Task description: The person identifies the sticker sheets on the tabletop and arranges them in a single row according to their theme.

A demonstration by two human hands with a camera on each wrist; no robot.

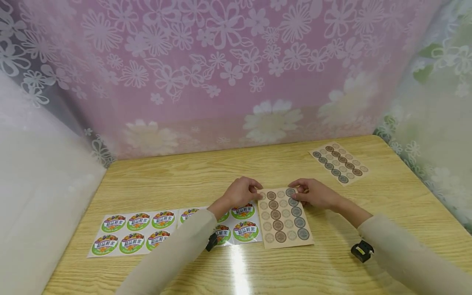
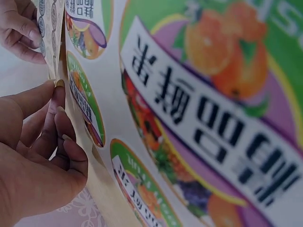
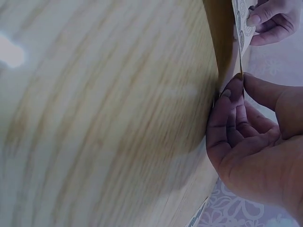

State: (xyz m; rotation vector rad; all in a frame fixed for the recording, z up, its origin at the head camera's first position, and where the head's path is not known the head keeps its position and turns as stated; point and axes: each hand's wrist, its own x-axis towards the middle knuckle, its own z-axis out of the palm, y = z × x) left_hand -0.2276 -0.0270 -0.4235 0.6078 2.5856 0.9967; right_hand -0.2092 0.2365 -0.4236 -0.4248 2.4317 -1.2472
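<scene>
A tan sticker sheet (image 1: 284, 221) with columns of round brown, grey and pale stickers is held between both hands. My left hand (image 1: 241, 191) pinches its far left corner between thumb and forefinger. At the far right corner, my right hand (image 1: 313, 193) pinches the sheet the same way. In the right wrist view the tan sheet (image 3: 240, 38) shows nearly edge-on, raised off the table near the fingers. Its left edge overlaps a white sheet of round fruit stickers (image 1: 246, 231), which lies beneath my left forearm.
Another white sheet of fruit stickers (image 1: 123, 234) lies at the left, beside the first. A second tan sticker sheet (image 1: 339, 163) lies at the back right of the wooden table (image 1: 177, 180). Flowered curtains (image 1: 206, 82) stand behind and at both sides.
</scene>
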